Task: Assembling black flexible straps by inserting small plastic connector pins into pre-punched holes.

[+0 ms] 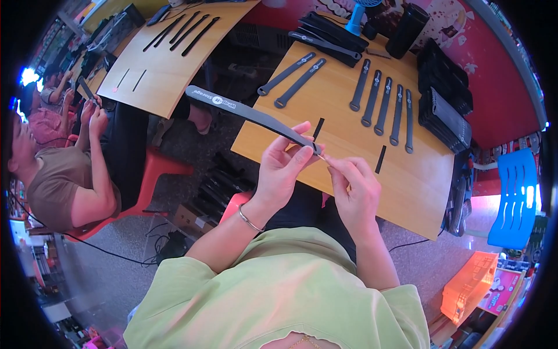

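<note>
A long dark grey strap with pale lettering reaches up and left from my left hand. Thumb and fingers of that hand are closed round its narrow end, where a small loop shows. My right hand pinches close beside this end; a thin, light-coloured bit shows at its fingertips, too small to name. Both hands are over the table's near edge. Beyond them lie two short black strips, one further right. Similar grey straps lie apart on the wooden table, two at left and several at right.
Stacked black straps, a blue fan and a black bottle stand at the table's back. Dark packs are piled at its right edge. At left, a co-worker sits by another table bearing straps.
</note>
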